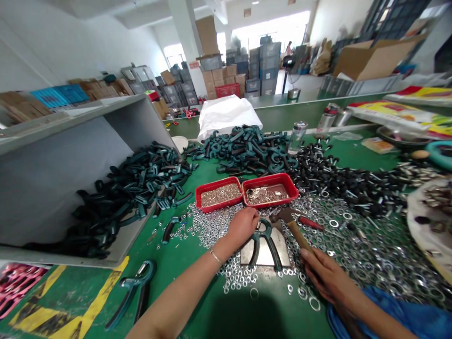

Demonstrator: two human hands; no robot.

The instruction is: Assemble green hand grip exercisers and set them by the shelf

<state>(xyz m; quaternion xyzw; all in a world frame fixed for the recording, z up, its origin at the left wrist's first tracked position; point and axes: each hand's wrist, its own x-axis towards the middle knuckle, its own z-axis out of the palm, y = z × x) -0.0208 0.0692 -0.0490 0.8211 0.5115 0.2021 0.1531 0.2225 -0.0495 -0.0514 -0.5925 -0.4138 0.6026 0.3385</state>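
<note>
My left hand [243, 227] is closed at the head of a teal-and-black spring clamp [264, 238]; its fingertips are partly hidden, and whether they also pinch a small part I cannot tell. The clamp lies on a metal plate [264, 256], handles spread toward me. In my right hand [323, 270] is a hammer [297, 233], gripped by its wooden handle, with the head just right of the clamp's jaws. Behind my left hand stand two red trays, one with small brass-coloured parts [219, 195], the other with thin pins [266, 195].
Metal rings and nuts [353, 245] cover much of the green table around the plate. A red-handled tool [310, 223] lies beside the hammer head. Teal clamp parts [247, 148] and black-headed screws [339, 179] are heaped behind. Another clamp [136, 287] lies front left, near a grey bin [116, 127].
</note>
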